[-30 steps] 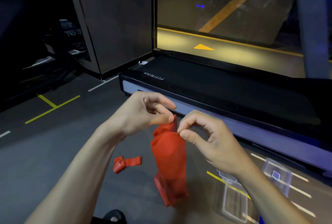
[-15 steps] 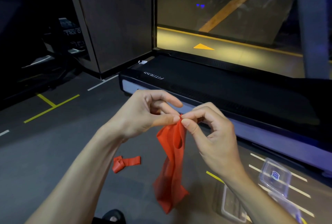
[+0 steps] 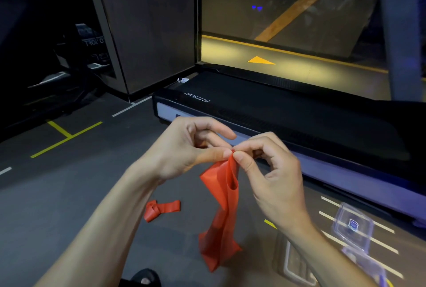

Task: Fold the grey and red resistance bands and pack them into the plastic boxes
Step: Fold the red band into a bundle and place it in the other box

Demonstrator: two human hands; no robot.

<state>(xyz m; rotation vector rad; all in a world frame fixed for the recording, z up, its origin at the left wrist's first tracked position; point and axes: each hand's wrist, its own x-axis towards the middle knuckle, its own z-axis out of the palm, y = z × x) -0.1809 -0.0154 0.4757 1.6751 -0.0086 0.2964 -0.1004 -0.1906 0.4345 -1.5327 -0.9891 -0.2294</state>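
Observation:
A red resistance band (image 3: 221,213) hangs in the air in front of me, twisted along its length. My left hand (image 3: 186,148) and my right hand (image 3: 269,171) both pinch its top edge, fingertips almost touching. A second red band (image 3: 161,209), knotted at one end, lies on the dark floor below my left forearm. A clear plastic box (image 3: 352,226) lies on the floor at the right, and another clear box (image 3: 297,263) shows partly behind my right forearm. No grey band is in view.
A black treadmill deck (image 3: 288,111) runs across the floor just beyond my hands. A dark pillar (image 3: 147,28) stands at the back left. Yellow and white lines mark the floor. A dark shoe tip (image 3: 145,278) shows at the bottom edge.
My hands have come together at the top of the band. The hanging band has narrowed and twisted, and its lower end has swung slightly.

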